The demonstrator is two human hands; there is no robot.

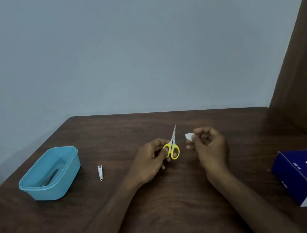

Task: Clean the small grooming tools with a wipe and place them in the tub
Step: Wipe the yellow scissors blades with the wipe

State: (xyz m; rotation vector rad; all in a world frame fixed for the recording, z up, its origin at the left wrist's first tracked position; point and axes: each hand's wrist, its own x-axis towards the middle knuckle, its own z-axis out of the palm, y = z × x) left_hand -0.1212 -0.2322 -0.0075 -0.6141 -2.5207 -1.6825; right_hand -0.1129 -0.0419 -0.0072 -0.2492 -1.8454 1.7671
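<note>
Left hand (151, 158) grips the scissors (172, 146) by the handles, blades up for the wipe (189, 136) pinched in the right hand (207, 141)

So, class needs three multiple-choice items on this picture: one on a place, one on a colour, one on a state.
1. Where does the nail clipper lie?
A. in the tub
B. on the table, right of the tub
C. on the blue box

2. What colour are the scissors' handles?
A. red
B. black
C. yellow

3. How are the scissors' blades?
A. closed
B. wide open
C. wrapped in the wipe

Answers: 1 B, it lies on the table beside the tub. 2 C, yellow loops on the scissors in the left hand. 3 A, blades meet; the wipe sits apart in the right hand.
</note>
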